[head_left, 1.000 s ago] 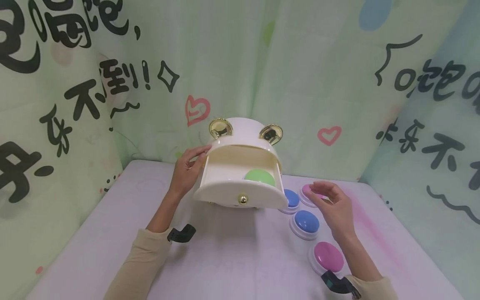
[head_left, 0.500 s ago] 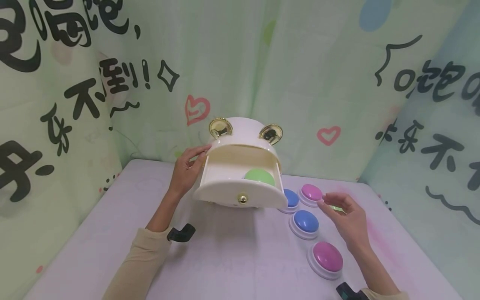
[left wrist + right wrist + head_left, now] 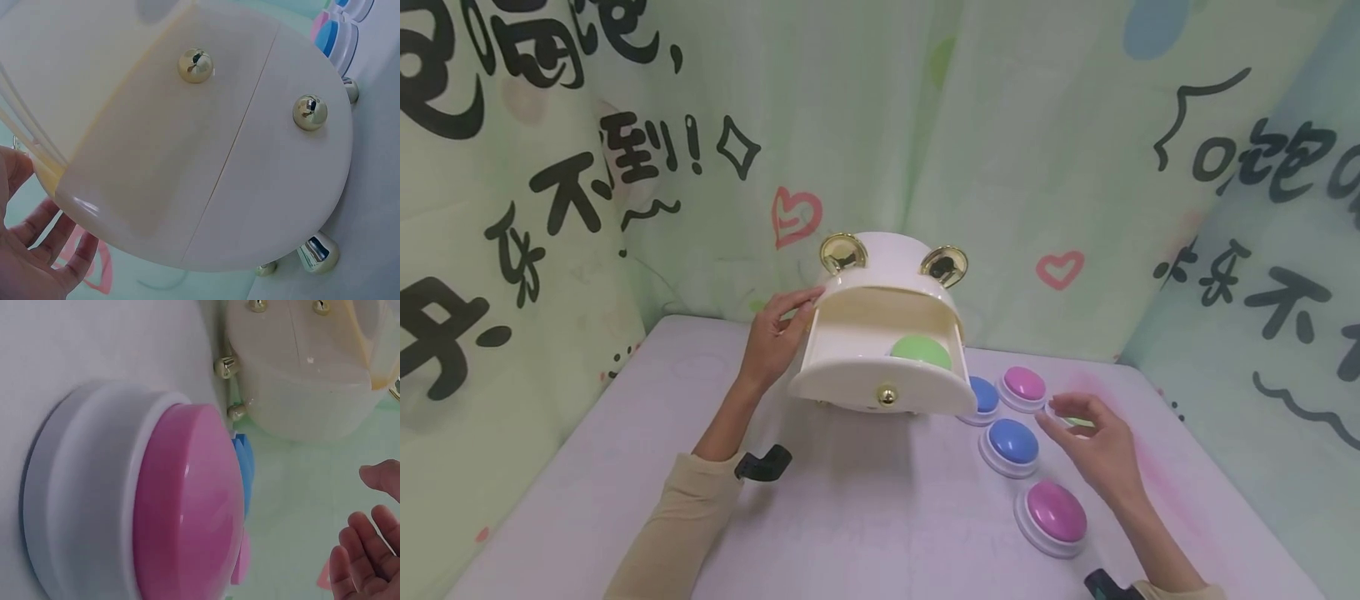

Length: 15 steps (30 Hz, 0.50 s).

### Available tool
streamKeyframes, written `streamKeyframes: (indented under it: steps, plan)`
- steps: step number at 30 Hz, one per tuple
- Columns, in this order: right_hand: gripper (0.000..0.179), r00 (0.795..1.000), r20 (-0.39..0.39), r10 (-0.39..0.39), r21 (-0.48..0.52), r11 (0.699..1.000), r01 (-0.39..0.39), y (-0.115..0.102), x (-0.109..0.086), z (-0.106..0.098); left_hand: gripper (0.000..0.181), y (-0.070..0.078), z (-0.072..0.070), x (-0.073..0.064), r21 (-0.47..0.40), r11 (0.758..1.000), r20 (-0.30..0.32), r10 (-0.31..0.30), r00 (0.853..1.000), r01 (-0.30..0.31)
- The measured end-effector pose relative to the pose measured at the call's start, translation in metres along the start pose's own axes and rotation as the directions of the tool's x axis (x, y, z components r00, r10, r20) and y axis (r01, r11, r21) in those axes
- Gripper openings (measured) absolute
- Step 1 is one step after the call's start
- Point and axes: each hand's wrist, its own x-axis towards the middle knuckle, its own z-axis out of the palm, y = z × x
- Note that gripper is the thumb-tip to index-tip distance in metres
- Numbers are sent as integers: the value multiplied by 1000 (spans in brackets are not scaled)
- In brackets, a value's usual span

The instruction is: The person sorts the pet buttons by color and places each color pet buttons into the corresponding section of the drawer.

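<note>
A white mini drawer cabinet (image 3: 898, 254) with gold ear-like discs stands mid-table, its upper drawer (image 3: 880, 383) pulled out. Inside that drawer lies a green dome button (image 3: 921, 351). My left hand (image 3: 775, 337) rests on the cabinet's left side, fingers fairly straight; the left wrist view shows its fingertips (image 3: 84, 250) at the rounded edge. To the right, my right hand (image 3: 1101, 442) hovers with loosely bent fingers over another green button (image 3: 1079, 422), mostly hidden beneath it. Nothing shows between its fingers in the right wrist view.
Two blue buttons (image 3: 1013, 442) and two pink ones (image 3: 1057, 511) on white bases stand right of the cabinet. The near pink button (image 3: 194, 506) fills much of the right wrist view. Printed curtains (image 3: 850, 100) enclose the table's back and sides.
My right hand has moved right and toward me, from over the far pink button to over a green one. The left hand, cabinet and drawer stay put.
</note>
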Motion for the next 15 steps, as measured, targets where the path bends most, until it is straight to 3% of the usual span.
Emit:
streamKeyframes:
  steps: [9,15]
  plan:
    - [44,1000,20,-22,-49,999,23,18,5,-6,30,0,-1,0,11,1000,-4,4,1000,-4]
    - [48,999,45,24,-86,996,-20,24,6,-10,30,0,0,0,16,1000,-10,13,1000,-13]
